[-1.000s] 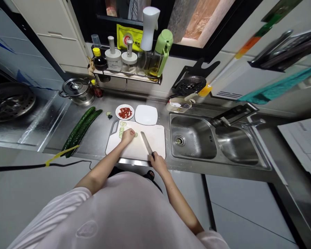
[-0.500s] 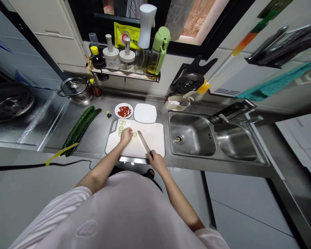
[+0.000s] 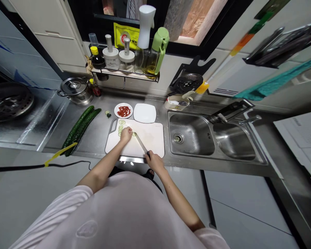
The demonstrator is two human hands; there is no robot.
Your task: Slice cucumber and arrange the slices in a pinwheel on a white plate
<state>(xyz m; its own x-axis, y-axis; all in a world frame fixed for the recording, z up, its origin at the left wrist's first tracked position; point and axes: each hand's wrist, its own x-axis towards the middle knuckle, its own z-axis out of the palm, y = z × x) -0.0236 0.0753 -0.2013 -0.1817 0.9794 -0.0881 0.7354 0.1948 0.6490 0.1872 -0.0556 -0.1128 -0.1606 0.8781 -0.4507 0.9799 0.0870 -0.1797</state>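
Note:
My right hand [image 3: 154, 161] is wrapped round the black handle of a kitchen knife [image 3: 141, 143]. The blade slants up to the left over a white cutting board [image 3: 151, 138], its tip at a thin cucumber slice [image 3: 133, 134]. Just left of that slice, my left hand [image 3: 126, 135] is closed over the board with fingers curled; what they hold, if anything, is hidden. Beyond it lies a row of pale, green-edged cucumber slices [image 3: 120, 128]. Two whole cucumbers [image 3: 80, 128] rest side by side on the steel counter to the left.
Behind the board stand a plate of chopped red pieces [image 3: 124, 111] and a white square plate [image 3: 145, 113]. A double sink [image 3: 191, 133] is on the right. A lidded pot [image 3: 76, 90] stands back left, beneath a bottle rack [image 3: 124, 72]. Cucumber scraps [image 3: 108, 113] lie beside the board.
The knife has shifted left, its tip now reaching the loose slice it was apart from. My right hand has moved slightly left with it. My left hand has barely moved.

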